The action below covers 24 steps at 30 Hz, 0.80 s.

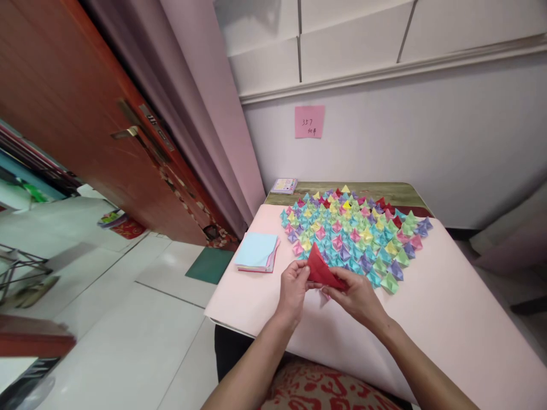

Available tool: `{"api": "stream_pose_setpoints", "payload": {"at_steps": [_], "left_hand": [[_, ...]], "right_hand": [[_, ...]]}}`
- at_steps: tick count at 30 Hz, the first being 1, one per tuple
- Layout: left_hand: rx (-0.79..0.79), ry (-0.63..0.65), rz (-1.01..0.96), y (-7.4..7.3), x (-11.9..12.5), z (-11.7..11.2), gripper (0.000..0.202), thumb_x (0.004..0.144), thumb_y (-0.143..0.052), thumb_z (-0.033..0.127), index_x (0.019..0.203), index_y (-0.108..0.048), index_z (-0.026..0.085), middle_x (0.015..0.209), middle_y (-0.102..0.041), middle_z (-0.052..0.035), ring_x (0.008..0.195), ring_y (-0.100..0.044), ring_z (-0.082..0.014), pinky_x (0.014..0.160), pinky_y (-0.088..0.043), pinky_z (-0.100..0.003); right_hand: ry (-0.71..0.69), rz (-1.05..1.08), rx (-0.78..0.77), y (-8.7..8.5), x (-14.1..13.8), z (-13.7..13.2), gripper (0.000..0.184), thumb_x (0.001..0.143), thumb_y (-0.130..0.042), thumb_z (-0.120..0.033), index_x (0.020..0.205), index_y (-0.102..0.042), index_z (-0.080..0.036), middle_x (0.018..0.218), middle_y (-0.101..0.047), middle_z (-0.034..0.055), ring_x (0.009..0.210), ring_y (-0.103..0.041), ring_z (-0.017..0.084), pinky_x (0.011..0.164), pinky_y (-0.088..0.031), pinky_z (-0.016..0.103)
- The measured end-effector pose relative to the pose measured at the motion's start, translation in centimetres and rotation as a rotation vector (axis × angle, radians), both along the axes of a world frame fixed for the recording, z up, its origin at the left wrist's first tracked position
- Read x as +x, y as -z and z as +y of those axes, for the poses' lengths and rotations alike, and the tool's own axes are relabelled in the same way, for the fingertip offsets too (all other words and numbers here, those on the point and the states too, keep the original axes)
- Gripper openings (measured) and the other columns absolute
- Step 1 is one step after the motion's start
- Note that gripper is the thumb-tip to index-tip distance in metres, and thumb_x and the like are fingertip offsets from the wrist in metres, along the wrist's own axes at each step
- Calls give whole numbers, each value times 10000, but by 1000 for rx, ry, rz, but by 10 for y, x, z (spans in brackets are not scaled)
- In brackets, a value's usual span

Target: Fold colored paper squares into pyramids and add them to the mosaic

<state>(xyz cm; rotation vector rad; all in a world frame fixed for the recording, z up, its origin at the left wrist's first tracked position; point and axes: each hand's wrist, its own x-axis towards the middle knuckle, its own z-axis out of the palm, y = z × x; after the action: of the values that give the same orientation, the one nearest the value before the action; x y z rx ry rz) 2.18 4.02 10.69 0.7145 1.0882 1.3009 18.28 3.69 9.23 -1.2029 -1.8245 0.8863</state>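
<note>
A sheet of red origami paper (320, 270), folded into a triangle, is held up over the near part of the table. My left hand (294, 285) pinches its left side between thumb and fingers. On the right side, my right hand (348, 290) grips the lower corner, thumb beneath and fingers on top. Just behind the hands spreads a dense group of small folded paper pieces (337, 228) in blue, green, yellow, pink, purple and red. A pink paper piece (325, 297) shows partly below my hands.
A stack of square coloured paper (256, 250), light blue on top, lies at the table's left. Small printed cards (284, 185) sit at the back left corner. The pink-covered table (453, 319) stands against a wall bearing a pink note (310, 122). A wooden door (111, 114) is at left.
</note>
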Motion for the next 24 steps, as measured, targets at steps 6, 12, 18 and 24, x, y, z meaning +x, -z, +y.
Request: {"api": "stream_pose_setpoints", "payload": {"at_steps": [6,12,18,24], "left_hand": [[67,47,133,7,-2,-1,303,807,-654,378,998,-660,144,858,-733,-71,699,-693,-185,616,-577,-299],[68,112,118,12,-3,-1,351,802,-662,364,1076,-671,146,903,-740,-77,747,-701,-203,641,-578,-308],[-7,45,-3,10,-3,0,407,738,-740,379,1054,-679,130,877,-740,-76,667,-684,-175,614,-569,-299],[0,77,-8,6,-3,-1,442,746,-743,414,1084,-702,132,923,-741,-92,739,-693,-198,663,-579,-325]], "right_hand": [[-94,-29,25,-5,2,2,213,860,-632,-290,1047,-713,-229,892,-720,35,768,-646,199,690,-479,287],[-110,-107,-33,-16,1,1,229,889,-593,-377,979,-711,-203,756,-698,13,627,-588,172,575,-429,260],[-48,-152,105,-8,1,2,143,872,-610,-332,826,-672,-211,738,-652,24,660,-589,184,598,-436,275],[-76,-101,167,-3,1,5,160,903,-574,-286,986,-703,-238,913,-713,60,758,-657,199,651,-489,288]]}}
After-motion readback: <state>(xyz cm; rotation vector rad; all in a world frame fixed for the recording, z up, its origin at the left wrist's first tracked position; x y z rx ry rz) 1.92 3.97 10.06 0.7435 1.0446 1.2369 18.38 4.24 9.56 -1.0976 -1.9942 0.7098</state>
